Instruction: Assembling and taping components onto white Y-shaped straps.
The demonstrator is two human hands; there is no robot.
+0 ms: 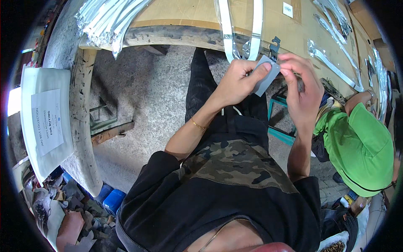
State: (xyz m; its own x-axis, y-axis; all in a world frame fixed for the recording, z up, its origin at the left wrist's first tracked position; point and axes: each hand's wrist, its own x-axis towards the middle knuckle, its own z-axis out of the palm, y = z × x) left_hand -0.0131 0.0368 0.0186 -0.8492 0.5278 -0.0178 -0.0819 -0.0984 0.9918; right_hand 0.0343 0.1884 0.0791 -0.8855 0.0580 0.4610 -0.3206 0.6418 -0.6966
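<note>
While your left hand [239,82] and right hand [300,90] pinch the grey card tag [267,75] at one o'clock before the desk [189,17], it looks light and bendable; grip its edges.

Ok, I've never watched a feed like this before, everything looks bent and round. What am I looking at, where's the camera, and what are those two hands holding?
There is no machine here. The camera sits on a person's head and looks down through a fisheye lens, so straight edges curve. You see their own chest and both arms reaching forward. The left hand and right hand together pinch a small grey card with a dark hook at its top. Ahead is a cardboard-covered table with long strips in clear plastic sleeves lying on it; two more hang over its edge. At right, a co-worker in a green shirt sits nearby.
</note>
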